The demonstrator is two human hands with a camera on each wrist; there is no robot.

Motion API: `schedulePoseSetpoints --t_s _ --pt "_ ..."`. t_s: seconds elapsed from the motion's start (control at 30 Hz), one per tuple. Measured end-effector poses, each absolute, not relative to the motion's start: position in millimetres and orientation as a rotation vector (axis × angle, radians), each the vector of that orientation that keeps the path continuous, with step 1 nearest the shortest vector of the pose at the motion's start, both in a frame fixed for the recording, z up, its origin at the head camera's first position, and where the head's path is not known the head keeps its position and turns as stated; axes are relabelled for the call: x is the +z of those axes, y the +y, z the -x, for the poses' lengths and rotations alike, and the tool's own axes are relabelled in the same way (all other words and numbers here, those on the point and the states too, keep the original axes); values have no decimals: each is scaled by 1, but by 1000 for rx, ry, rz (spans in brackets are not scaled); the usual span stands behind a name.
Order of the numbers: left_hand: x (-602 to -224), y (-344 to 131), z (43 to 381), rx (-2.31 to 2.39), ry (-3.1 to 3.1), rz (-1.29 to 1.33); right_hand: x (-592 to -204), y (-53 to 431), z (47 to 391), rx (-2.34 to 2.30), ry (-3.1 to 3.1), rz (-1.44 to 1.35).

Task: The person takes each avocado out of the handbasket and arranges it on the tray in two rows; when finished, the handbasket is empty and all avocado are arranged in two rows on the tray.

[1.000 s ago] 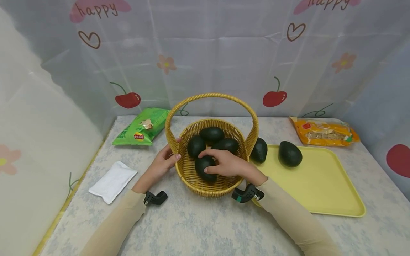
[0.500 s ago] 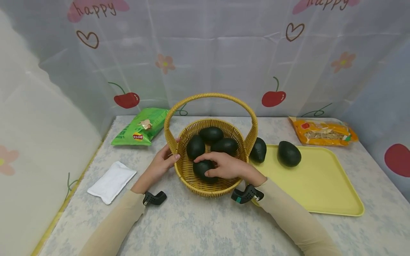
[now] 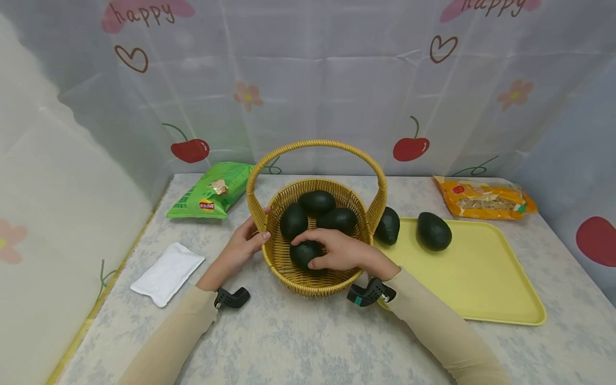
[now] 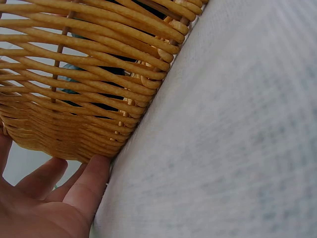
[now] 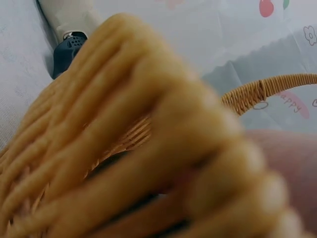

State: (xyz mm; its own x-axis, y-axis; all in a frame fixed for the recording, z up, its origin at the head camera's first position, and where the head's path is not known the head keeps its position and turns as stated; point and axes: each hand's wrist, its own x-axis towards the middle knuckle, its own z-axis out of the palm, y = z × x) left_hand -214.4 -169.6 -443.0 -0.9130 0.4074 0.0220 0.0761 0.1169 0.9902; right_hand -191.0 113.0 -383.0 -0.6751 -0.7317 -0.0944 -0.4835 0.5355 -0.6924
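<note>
A yellow wicker basket [image 3: 310,291] with a tall arched handle stands on the table and holds several dark green avocados. My right hand [image 3: 341,249] reaches in over its right side and grips the avocado nearest me [image 3: 302,255], thumb on one side and fingers on the other. My left hand [image 3: 240,246] rests against the basket's left side, thumb at the rim by the handle's base. Its fingers [image 4: 88,191] lie fairly straight against the outer wicker wall [image 4: 74,119]. In the right wrist view, blurred wicker [image 5: 148,99] hides most of that hand.
Right of the basket lies a yellow tray [image 3: 481,278] with an avocado [image 3: 434,231] on it; another avocado [image 3: 389,225] sits at its left end, partly behind the handle. Around them are a green chip bag [image 3: 214,192], a white pouch [image 3: 167,274] and an orange food packet [image 3: 486,199].
Over the last second the right hand has shifted slightly left and tilted the gripped avocado inside the basket. Since half a second ago almost nothing has moved; the left hand stays put.
</note>
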Motion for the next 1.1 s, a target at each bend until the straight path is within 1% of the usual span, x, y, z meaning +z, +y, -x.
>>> schedulePoseSetpoints --t_s 0.57,1.1 --pt "-443 -170 214 1875 2141 -474 -373 122 189 -937 2413 1003" --pt "-443 -169 214 1890 2132 -478 -338 175 180 -1064 2355 958"
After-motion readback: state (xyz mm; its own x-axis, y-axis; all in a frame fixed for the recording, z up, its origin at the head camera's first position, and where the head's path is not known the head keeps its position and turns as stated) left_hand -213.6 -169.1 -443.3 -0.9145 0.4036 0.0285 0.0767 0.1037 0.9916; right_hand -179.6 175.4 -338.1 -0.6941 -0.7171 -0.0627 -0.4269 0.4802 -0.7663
